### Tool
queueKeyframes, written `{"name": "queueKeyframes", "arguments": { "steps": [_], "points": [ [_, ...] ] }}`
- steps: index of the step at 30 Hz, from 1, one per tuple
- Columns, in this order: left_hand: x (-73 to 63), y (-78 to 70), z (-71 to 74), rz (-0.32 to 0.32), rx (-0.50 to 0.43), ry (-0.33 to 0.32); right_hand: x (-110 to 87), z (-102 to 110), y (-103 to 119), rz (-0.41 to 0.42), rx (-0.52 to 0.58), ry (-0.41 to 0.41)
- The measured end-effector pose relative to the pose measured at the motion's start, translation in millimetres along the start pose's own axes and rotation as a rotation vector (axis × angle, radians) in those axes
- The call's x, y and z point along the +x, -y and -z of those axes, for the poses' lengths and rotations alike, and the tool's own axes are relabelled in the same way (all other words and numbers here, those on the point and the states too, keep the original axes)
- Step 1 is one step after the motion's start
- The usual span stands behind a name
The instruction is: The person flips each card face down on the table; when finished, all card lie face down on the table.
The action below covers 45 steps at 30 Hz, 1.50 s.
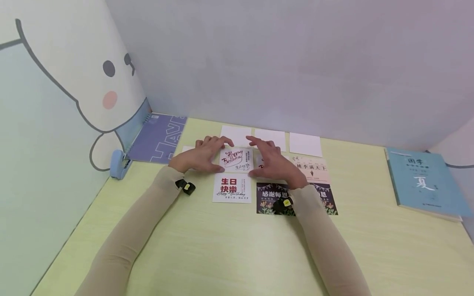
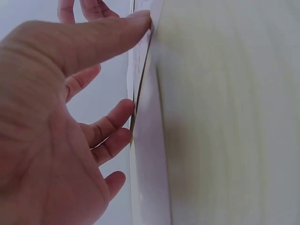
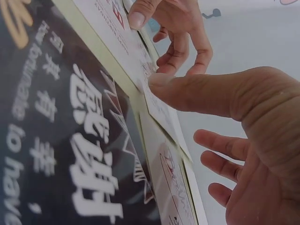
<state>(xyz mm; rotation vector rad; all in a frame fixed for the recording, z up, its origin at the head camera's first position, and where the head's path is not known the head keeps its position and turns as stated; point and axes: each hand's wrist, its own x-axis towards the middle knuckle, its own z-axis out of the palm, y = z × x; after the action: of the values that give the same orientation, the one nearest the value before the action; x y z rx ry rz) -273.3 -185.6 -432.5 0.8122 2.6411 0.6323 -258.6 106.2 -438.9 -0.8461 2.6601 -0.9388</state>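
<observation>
A white Happy Birthday card [image 1: 237, 159] lies in the middle of the card rows, between the two hands. My left hand [image 1: 203, 157] is at its left side, thumb tip at the lower left corner and index finger arching over the upper edge. At the other side, my right hand [image 1: 273, 163] has its thumb at the lower right corner and its index finger stretched toward the back. In the left wrist view the fingertips [image 2: 123, 108] are right at the card edges. A birthday card with red characters [image 1: 231, 187] lies just in front.
Blank white cards [image 1: 305, 144] form a row at the back. Right of the hands are a pale peach card [image 1: 314, 174] and dark thank-you cards [image 1: 267, 193]. A purple notebook [image 1: 157, 137] and blue stapler [image 1: 117, 164] sit at left, a blue book [image 1: 426, 183] at right.
</observation>
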Motion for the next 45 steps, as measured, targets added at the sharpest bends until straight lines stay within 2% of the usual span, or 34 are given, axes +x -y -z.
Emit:
{"name": "queueKeyframes", "arguments": {
  "steps": [10, 19, 27, 34, 39, 45],
  "points": [
    [1.8, -2.1, -1.2, -0.012, -0.013, -0.024, -0.7, -1, -2, -0.013, 0.000, 0.014],
    [3.7, -2.6, -1.9, -0.029, -0.022, -0.026, -1.1, 0, -3, 0.036, 0.004, -0.037],
    [3.2, -1.9, -2.7, -0.016, -0.029, -0.024, -2.4, -1, -1, 0.046, 0.010, -0.014],
    [3.1, -4.0, -3.2, -0.020, -0.029, -0.028, -1.6, -1, 0, 0.095, -0.009, -0.062],
    [5.5, -10.3, -5.2, -0.057, -0.008, -0.065, 0.1, 2, -1, 0.143, -0.010, -0.107],
    [7.1, -17.8, -7.9, -0.157, 0.002, -0.155, 2.2, 5, -3, 0.182, 0.029, -0.132]
  ]
}}
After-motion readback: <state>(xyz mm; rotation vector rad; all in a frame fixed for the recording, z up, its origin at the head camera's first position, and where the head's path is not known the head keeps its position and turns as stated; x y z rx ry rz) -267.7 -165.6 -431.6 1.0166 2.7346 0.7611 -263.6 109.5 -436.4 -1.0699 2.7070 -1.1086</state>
